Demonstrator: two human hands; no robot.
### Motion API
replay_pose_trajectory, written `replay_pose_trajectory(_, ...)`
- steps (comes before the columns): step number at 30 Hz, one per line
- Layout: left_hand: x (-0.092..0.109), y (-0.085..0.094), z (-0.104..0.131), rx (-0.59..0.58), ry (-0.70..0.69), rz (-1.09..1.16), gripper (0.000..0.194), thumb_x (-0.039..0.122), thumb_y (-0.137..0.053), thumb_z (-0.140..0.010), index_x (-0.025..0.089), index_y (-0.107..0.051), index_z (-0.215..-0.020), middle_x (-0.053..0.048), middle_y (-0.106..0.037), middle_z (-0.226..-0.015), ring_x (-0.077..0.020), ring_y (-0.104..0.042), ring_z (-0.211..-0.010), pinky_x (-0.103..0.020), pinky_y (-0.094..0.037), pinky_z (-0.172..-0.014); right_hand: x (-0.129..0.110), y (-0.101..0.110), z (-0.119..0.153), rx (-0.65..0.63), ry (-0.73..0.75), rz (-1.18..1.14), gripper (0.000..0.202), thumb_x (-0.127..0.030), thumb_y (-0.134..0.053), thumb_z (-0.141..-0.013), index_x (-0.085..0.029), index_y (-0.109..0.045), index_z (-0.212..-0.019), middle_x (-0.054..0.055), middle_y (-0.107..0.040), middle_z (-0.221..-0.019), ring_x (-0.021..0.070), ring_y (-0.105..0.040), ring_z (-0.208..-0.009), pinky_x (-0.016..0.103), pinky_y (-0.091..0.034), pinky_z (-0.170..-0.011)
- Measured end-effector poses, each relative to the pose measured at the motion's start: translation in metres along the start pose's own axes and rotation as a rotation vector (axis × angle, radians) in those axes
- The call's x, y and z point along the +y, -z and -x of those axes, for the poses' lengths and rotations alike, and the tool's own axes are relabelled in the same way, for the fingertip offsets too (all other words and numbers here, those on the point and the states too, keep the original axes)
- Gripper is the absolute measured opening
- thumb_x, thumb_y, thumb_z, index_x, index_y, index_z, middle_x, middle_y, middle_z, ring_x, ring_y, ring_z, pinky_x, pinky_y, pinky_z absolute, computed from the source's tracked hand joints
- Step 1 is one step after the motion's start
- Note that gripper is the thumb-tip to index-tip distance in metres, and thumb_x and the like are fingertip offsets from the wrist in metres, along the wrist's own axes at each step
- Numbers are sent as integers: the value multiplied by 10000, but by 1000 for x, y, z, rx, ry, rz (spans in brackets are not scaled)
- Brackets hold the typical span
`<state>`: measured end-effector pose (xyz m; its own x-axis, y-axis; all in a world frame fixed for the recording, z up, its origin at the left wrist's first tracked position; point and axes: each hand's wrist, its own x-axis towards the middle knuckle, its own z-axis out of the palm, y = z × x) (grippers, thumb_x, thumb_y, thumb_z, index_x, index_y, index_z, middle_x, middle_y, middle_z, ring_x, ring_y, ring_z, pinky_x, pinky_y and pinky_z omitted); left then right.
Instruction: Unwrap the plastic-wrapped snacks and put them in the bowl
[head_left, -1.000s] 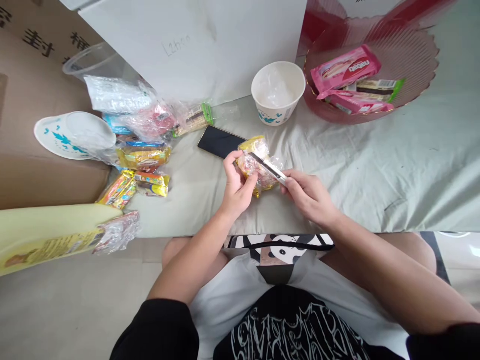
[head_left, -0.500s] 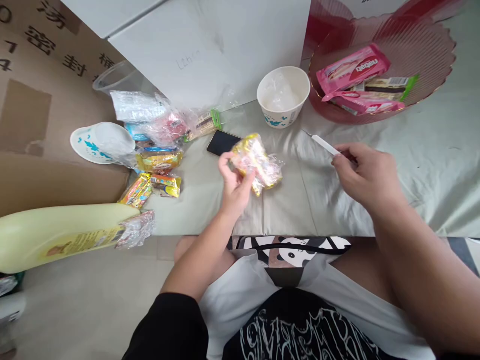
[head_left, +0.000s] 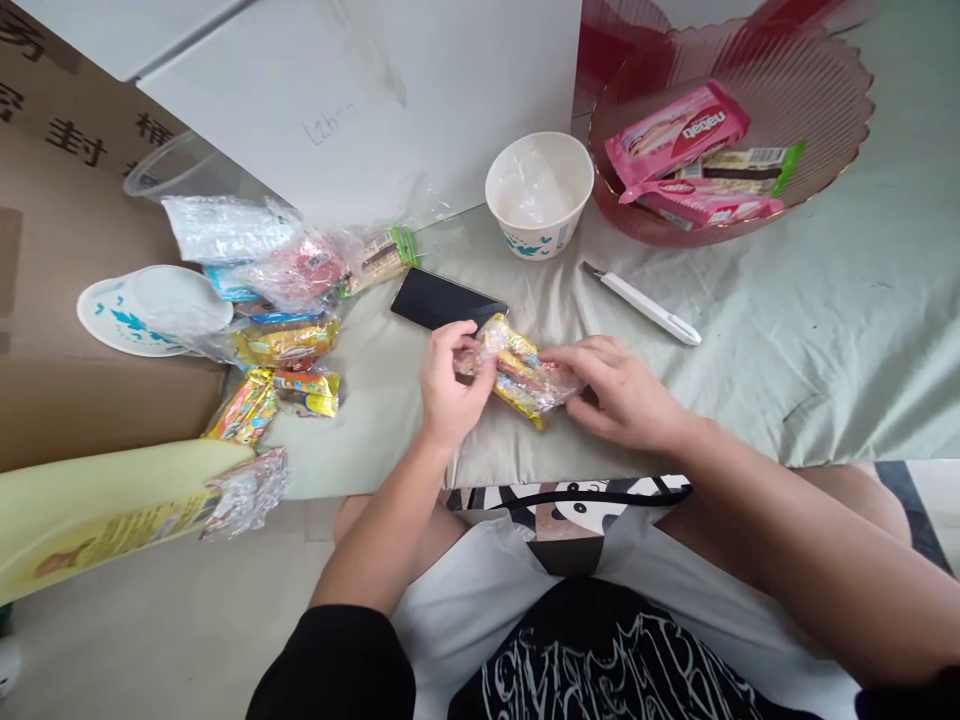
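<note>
Between my two hands is a clear plastic-wrapped packet of yellow snacks, low over the cloth. My left hand pinches its left end between thumb and fingers. At the other end, my right hand has its thumb and fingertips closed on the wrapper. A white utility knife lies on the cloth beyond my right hand, touched by neither hand. Just behind the packet lies a dark phone, its near edge close to my left fingers.
A paper cup with clear plastic inside stands at the back. Right of it, a pink ribbed bowl holds pink wafer packs. Wrapped snacks, a tipped paper cup and a pale yellow bottle lie left, beside a cardboard box.
My right hand has put the utility knife down on the cloth and moved left to the packet. The packet is lower and closer to me. The view has shifted slightly.
</note>
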<state>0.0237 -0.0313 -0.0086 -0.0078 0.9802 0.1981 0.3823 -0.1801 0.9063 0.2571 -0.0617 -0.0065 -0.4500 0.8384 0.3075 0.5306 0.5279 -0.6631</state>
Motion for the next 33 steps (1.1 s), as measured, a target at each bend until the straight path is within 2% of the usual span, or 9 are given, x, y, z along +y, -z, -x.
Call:
replay_pose_trajectory(3,-5,15,-9,183,131,83,211,237,-722,-763,226,-594,-931,17,-605,-813,-119,-600,-658,-253,-517,-644,11,17,0,86,-130,75,250,-131,-522,-786,-241,-664,-960,90,-713,-949,285,-660,-924,465,-502,-855)
replay_pose_trajectory(5,-10,26,-13,302,177,122,166,221,-675,-764,228,-574,-896,42,-547,-753,-91,-522,-562,-230,-471,-561,16,31,1,291,-275,147,211,-106,-502,-756,-252,-617,-854,80,-699,-944,283,-662,-953,466,-503,-874)
replay_pose_trajectory(9,-9,39,-15,399,-7,-72,278,193,-684,-738,231,-611,-1003,-25,-618,-990,-172,-630,-904,-323,-549,-856,15,40,2,571,-338,127,217,-128,-480,-788,-257,-587,-926,82,-692,-978,273,-665,-988,462,-517,-889)
replay_pose_trajectory(13,3,38,-14,75,-213,-274,369,218,-771,-686,230,-677,-1042,-94,-646,-1269,-308,-558,-1284,-487,-413,-1160,3,21,0,274,-141,95,252,-284,-581,-859,-253,-623,-1106,114,-699,-1214,327,-629,-1194,523,-480,-1005)
replay_pose_trajectory(16,9,36,-13,-82,-173,-350,197,246,-766,-710,232,-728,-903,-69,-737,-1063,-286,-654,-1096,-469,-492,-1062,1,8,-1,121,-101,231,241,-224,-577,-906,-276,-675,-1120,93,-702,-1271,348,-569,-1306,548,-431,-1036)
replay_pose_trajectory(20,13,36,-8,-87,-81,-314,95,276,-711,-795,219,-719,-719,-37,-733,-799,-184,-654,-750,-306,-531,-708,0,6,-1,279,-265,354,216,-161,-533,-931,-250,-717,-1000,108,-725,-1127,323,-651,-1119,478,-480,-909)
replay_pose_trajectory(25,16,36,1,-241,163,-136,191,353,-696,-830,192,-706,-727,-1,-654,-637,-119,-541,-546,-232,-417,-504,-10,2,-1,63,-291,34,191,-205,-505,-930,-203,-682,-1002,59,-698,-856,158,-615,-635,309,-475,-632)
replay_pose_trajectory(29,13,36,2,-206,185,-141,217,367,-725,-834,197,-680,-708,20,-570,-583,-106,-464,-533,-232,-377,-508,-13,-6,-2,-18,-254,-43,229,-245,-486,-934,-197,-657,-1080,89,-708,-991,167,-646,-696,323,-490,-664)
replay_pose_trajectory(33,17,34,-1,-96,240,255,293,457,-776,-798,209,-645,-714,-52,-705,-932,-185,-661,-918,-295,-548,-803,-12,-8,-2,6,-329,-242,245,-262,-530,-922,-195,-616,-1141,106,-704,-1032,189,-687,-778,345,-545,-710)
